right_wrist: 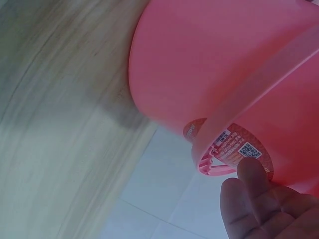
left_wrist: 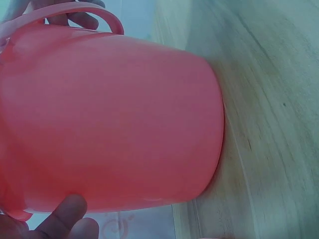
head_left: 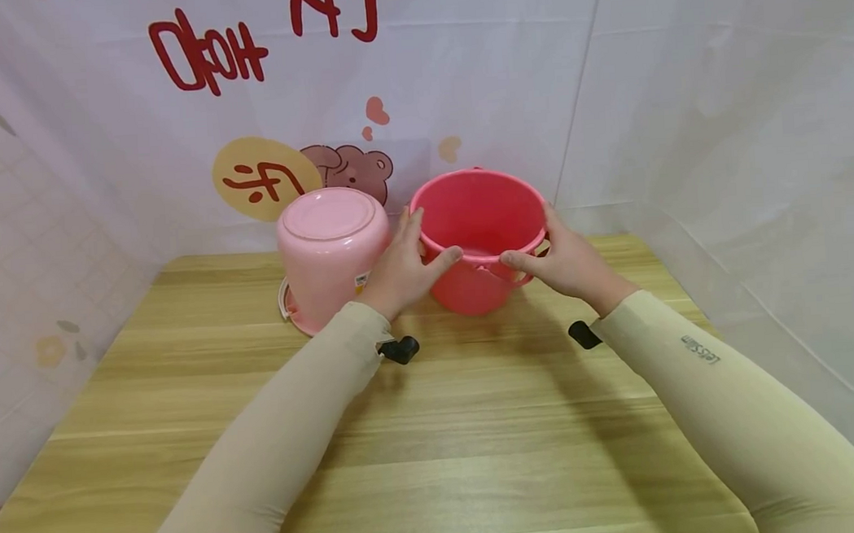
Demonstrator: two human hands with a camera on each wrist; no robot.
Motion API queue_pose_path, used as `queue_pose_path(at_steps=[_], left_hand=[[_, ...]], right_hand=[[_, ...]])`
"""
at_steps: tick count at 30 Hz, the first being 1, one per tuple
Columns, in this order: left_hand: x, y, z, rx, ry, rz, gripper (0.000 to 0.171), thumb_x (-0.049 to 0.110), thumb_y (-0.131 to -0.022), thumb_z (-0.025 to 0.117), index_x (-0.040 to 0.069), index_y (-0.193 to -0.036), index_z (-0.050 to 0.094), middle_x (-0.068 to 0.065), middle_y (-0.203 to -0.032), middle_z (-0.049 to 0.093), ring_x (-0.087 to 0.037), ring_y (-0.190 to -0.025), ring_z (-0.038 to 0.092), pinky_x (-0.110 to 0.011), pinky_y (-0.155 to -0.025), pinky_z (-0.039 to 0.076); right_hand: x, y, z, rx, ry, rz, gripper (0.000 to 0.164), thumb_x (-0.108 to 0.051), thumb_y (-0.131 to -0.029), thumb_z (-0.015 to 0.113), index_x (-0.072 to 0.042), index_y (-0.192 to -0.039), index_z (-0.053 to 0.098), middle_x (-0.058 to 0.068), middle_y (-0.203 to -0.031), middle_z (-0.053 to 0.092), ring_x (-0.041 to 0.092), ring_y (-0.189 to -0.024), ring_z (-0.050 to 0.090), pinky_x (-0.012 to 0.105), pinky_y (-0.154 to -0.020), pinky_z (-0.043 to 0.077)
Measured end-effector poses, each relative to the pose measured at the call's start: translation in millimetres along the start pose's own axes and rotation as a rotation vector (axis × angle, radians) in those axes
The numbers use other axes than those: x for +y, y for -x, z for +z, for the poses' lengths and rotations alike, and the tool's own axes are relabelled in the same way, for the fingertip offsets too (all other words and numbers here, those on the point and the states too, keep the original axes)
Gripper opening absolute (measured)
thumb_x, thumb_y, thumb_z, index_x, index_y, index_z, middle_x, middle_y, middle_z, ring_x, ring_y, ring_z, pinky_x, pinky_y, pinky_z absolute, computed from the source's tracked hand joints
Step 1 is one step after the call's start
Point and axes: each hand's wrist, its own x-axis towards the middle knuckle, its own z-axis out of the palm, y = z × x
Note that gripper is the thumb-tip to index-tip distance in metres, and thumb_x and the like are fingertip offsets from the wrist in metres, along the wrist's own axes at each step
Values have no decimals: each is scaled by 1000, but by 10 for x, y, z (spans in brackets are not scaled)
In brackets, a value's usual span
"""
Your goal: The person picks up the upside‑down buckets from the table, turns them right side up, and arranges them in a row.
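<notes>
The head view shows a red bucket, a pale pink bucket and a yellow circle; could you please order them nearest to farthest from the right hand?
1. Red bucket, touching the right hand.
2. Pale pink bucket, upside down, farther left.
3. Yellow circle, on the backdrop, upper left.

Bucket (head_left: 479,229) coral-red — other bucket (head_left: 330,264) pale pink; table (head_left: 475,451) yellow-brown, wood-grained — sleeves (head_left: 283,430) cream.
</notes>
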Motion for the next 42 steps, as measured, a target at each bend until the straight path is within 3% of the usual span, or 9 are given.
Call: queue_pose_path(at_steps=[7, 11, 15, 42], left_hand=[[14, -64, 4, 8, 23, -7, 103, 72, -94, 60, 22, -171, 14, 3, -180, 0, -30, -161, 28, -57, -115, 48], [15, -102, 9, 8, 34, -6, 101, 70, -95, 60, 21, -171, 16, -1, -180, 2, -29, -162, 26, -59, -118, 45], [15, -121, 8, 9, 39, 1, 102, 72, -95, 59, 19, -171, 17, -4, -180, 4, -29, -163, 22, -59, -120, 42], [28, -141, 7, -11, 61, -23, 98, 69, -97, 58, 21, -171, 14, -2, -180, 0, -27, -166, 12, -61, -124, 35]], right_hand=[[1, -65, -24, 0, -39, 3, 110, -64, -87, 78, -37, -169, 11, 11, -152, 55, 31, -107, 73, 50, -95, 58], [14, -101, -29, 7, -26, 12, 110, -65, -86, 78, -33, -169, 14, 11, -148, 57, 30, -121, 63, 46, -90, 58], [36, -121, -30, 9, -11, 33, 112, -70, -85, 75, -30, -170, 14, 10, -148, 57, 29, -131, 55, 47, -94, 55], [24, -112, -5, 8, -58, 35, 108, -63, -89, 76, -26, -170, 14, 11, -154, 53, 30, -137, 51, 51, -99, 56]])
